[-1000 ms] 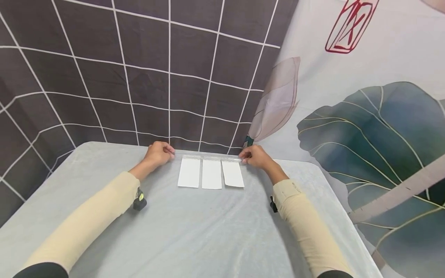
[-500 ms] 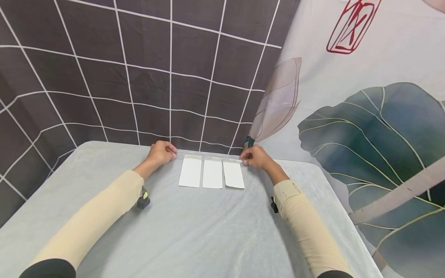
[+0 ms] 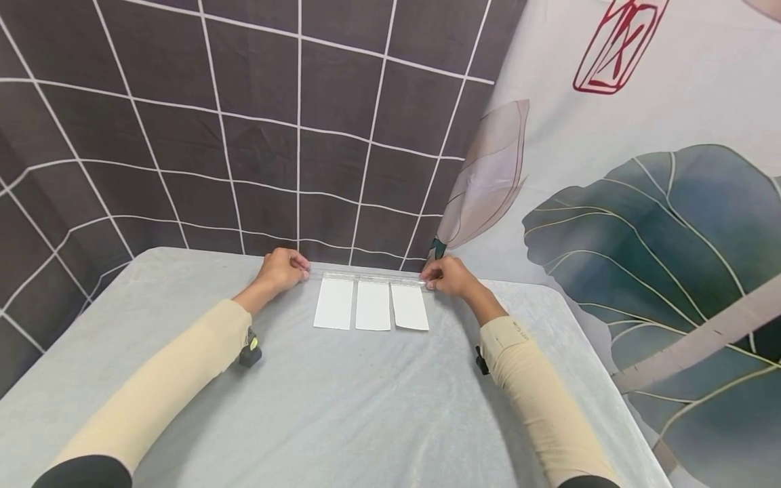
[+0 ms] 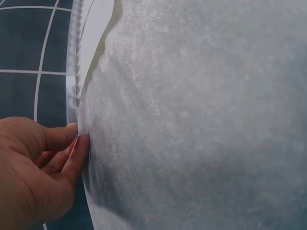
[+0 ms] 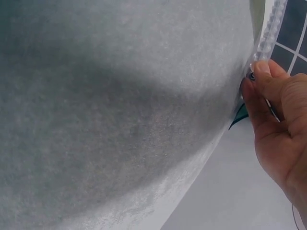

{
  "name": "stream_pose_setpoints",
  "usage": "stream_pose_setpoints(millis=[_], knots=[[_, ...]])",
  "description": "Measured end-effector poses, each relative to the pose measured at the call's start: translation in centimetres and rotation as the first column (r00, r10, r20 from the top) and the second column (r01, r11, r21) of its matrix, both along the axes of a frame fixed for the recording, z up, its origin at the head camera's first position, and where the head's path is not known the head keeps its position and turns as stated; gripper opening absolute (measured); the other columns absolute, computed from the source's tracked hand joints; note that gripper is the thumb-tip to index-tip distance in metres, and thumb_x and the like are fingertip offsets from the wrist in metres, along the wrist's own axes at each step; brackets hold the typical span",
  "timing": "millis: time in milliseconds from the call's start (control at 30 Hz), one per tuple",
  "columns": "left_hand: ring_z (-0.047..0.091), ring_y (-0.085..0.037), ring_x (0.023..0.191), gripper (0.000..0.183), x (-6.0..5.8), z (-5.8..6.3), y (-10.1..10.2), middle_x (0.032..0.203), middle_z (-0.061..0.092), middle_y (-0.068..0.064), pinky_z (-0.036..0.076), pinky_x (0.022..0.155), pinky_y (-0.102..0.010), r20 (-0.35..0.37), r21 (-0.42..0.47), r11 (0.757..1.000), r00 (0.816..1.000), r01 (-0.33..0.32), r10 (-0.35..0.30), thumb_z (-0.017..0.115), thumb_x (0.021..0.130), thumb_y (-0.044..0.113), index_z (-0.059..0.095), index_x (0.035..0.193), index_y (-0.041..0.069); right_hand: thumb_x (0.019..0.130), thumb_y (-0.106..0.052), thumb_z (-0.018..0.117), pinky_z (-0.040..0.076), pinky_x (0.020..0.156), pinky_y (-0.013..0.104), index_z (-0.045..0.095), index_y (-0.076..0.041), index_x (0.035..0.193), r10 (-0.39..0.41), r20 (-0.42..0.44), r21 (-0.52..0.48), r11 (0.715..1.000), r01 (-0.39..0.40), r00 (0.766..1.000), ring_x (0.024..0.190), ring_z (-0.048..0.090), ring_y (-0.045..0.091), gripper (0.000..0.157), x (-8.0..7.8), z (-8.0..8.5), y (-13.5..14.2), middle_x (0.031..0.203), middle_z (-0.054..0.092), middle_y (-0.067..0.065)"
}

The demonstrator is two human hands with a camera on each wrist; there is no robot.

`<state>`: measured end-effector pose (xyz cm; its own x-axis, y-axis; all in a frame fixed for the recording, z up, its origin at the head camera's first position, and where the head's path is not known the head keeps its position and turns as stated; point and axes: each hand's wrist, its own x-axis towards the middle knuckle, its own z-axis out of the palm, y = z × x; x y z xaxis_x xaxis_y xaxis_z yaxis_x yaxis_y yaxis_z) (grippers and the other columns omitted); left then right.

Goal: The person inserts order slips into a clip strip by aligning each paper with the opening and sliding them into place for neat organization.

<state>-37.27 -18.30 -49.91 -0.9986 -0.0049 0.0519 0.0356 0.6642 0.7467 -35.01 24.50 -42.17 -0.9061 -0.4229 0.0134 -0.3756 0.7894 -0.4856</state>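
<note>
Three white rectangular cards point(image 3: 372, 306) are side by side near the far edge of the table; the right one sits slightly tilted with a curled lower edge. Along their upper ends runs a clear plastic strip point(image 3: 373, 276), which looks ridged in the left wrist view. My left hand point(image 3: 278, 271) pinches the strip's left end between thumb and fingers. At the opposite end my right hand point(image 3: 451, 275) pinches the strip point(image 5: 269, 36) as well. A small dark round spot shows by the right fingertips in the right wrist view. Whether the cards are attached to the strip, I cannot tell.
A pale grey cloth covers the table point(image 3: 342, 407). Behind its far edge hangs a dark curtain point(image 3: 244, 135) with white grid lines. To the right hangs a white curtain point(image 3: 567, 135) with a leaf print.
Between one second and half a second ago the view shifted slightly, and the left forearm moved a little to the right. Both hands stay at the strip's ends; the cards keep their arrangement.
</note>
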Motion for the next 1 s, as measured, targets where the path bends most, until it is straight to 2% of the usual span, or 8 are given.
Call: stream_pose_setpoints(millis=[367, 567, 633, 700, 767, 867, 933, 1000], knots=[[0.077, -0.023, 0.088, 0.019, -0.1, 0.1, 0.0, 0.096, 0.084, -0.007, 0.059, 0.075, -0.027, 0.001, 0.014, 1.000, 1.000, 0.017, -0.017, 0.088, 0.087, 0.008, 0.084, 0.107, 0.010, 0.102, 0.001, 0.078, 0.067, 0.109, 0.053, 0.082, 0.004, 0.125, -0.004, 0.006, 0.021, 1.000, 0.004, 1.000, 0.123, 0.078, 0.041, 0.024, 0.5, 0.2, 0.7, 0.128, 0.083, 0.022], [0.079, -0.017, 0.083, 0.028, 0.3, -0.2, -2.3, 0.100, 0.085, -0.004, 0.061, 0.074, -0.025, -0.038, 0.004, 1.000, 0.999, 0.031, -0.031, 0.081, 0.090, 0.019, 0.082, 0.117, 0.012, 0.104, -0.009, 0.077, 0.066, 0.108, 0.058, 0.079, 0.005, 0.133, -0.007, -0.052, 0.029, 1.000, 0.009, 0.999, 0.123, 0.079, 0.045, 0.032, 1.7, 0.9, 3.1, 0.133, 0.080, 0.025], [0.080, -0.018, 0.086, 0.030, 1.3, 0.5, -3.6, 0.104, 0.085, -0.005, 0.061, 0.076, -0.026, -0.087, -0.045, 0.998, 0.995, 0.051, -0.055, 0.081, 0.091, 0.023, 0.081, 0.119, 0.012, 0.105, -0.011, 0.075, 0.067, 0.107, 0.059, 0.079, 0.005, 0.133, -0.027, -0.078, 0.026, 0.999, 0.029, 0.997, 0.123, 0.078, 0.047, 0.032, 2.5, 1.2, 4.2, 0.134, 0.079, 0.027], [0.082, -0.030, 0.101, 0.036, 3.6, 2.7, -4.5, 0.115, 0.084, -0.014, 0.066, 0.089, -0.039, -0.111, -0.117, 0.990, 0.989, 0.082, -0.095, 0.080, 0.095, 0.027, 0.079, 0.127, 0.008, 0.107, -0.014, 0.074, 0.066, 0.108, 0.061, 0.078, 0.004, 0.135, -0.070, -0.119, 0.027, 0.997, 0.073, 0.990, 0.126, 0.076, 0.048, 0.034, 3.4, 1.4, 5.6, 0.137, 0.078, 0.027], [0.075, -0.044, 0.121, 0.049, 6.2, 5.1, -5.2, 0.130, 0.080, -0.024, 0.062, 0.105, -0.055, -0.134, -0.231, 0.967, 0.981, 0.106, -0.139, 0.079, 0.098, 0.032, 0.074, 0.137, 0.003, 0.108, -0.022, 0.074, 0.062, 0.115, 0.064, 0.076, 0.002, 0.139, -0.117, -0.165, 0.041, 0.991, 0.126, 0.979, 0.134, 0.072, 0.050, 0.040, 4.4, 1.5, 7.2, 0.144, 0.075, 0.027], [0.048, -0.061, 0.152, 0.073, 10.0, 8.5, -6.4, 0.160, 0.059, -0.034, 0.039, 0.124, -0.079, -0.089, -0.374, 0.918, 0.981, 0.129, -0.173, 0.075, 0.102, 0.046, 0.059, 0.158, 0.001, 0.109, -0.041, 0.071, 0.049, 0.125, 0.073, 0.064, -0.002, 0.156, -0.184, -0.193, 0.111, 0.972, 0.208, 0.964, 0.151, 0.056, 0.055, 0.062, 6.0, 1.7, 9.7, 0.163, 0.059, 0.030], [0.029, -0.064, 0.163, 0.091, 11.7, 9.3, -7.5, 0.173, 0.044, -0.033, 0.023, 0.129, -0.085, -0.051, -0.449, 0.887, 0.987, 0.113, -0.151, 0.072, 0.101, 0.062, 0.047, 0.169, 0.006, 0.107, -0.058, 0.067, 0.034, 0.132, 0.081, 0.049, -0.008, 0.170, -0.223, -0.169, 0.176, 0.952, 0.252, 0.960, 0.162, 0.039, 0.061, 0.082, 7.1, 2.0, 11.2, 0.175, 0.042, 0.033], [0.007, -0.067, 0.169, 0.107, 13.0, 9.7, -8.8, 0.184, 0.024, -0.031, 0.007, 0.129, -0.091, 0.003, -0.480, 0.871, 0.994, 0.101, -0.114, 0.069, 0.099, 0.074, 0.032, 0.177, 0.012, 0.103, -0.072, 0.064, 0.017, 0.133, 0.089, 0.031, -0.015, 0.179, -0.262, -0.128, 0.237, 0.929, 0.286, 0.957, 0.168, 0.019, 0.066, 0.100, 8.1, 2.2, 12.5, 0.184, 0.021, 0.035]])
